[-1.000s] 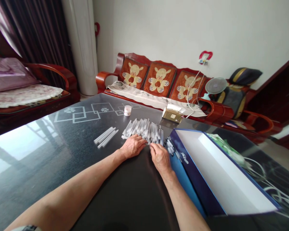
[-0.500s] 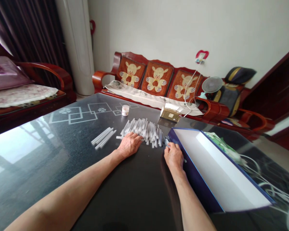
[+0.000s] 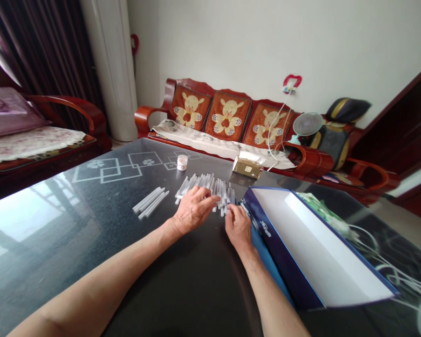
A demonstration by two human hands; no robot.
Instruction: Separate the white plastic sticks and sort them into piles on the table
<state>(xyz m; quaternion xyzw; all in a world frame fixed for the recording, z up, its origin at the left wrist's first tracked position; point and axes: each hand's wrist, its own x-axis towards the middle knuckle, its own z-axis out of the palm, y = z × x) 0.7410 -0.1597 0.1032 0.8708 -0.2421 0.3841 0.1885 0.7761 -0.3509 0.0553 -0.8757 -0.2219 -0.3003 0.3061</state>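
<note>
Tubes (image 3: pixel 196 181), whitish plastic, seem mid-sorting toward tabletop's (image 3: pixel 101 206) far edge; left hand (image 3: pixel 195 208), right hand (image 3: pixel 238 228) curl, pinch unclear; next needs finesse.

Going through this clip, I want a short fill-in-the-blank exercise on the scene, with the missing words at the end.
1. From the camera's view, the small group of pale rods lies to the ____ of the big pile of rods.
2. Of those two groups, the left hand is at the ____ one.
3. The long box is dark blue outside and ____ inside.
4. The orange-brown cushions along the sofa facing the camera number ____.

Missing words: left; bigger; white; three.
</note>
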